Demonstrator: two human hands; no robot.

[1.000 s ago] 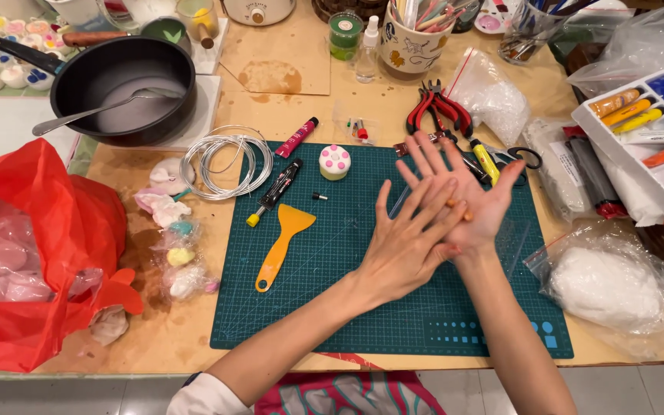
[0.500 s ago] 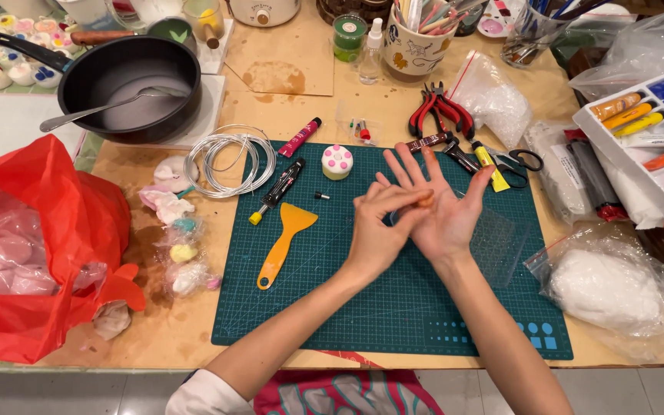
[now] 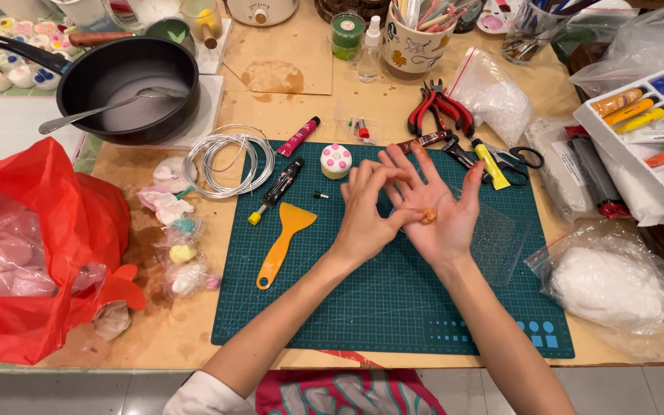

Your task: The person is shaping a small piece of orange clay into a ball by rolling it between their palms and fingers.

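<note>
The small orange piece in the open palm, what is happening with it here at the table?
A person holds the right hand open, palm up, above the green cutting mat. A small orange lump of clay lies on that palm, and the left hand presses its fingers against it. An orange scraper, a coil of wire and red pliers lie untouched nearby.

Scraper [image 3: 282,242] lies on the cutting mat [image 3: 393,307], wire coil [image 3: 228,160] behind it, pan [image 3: 128,84] farther back
</note>
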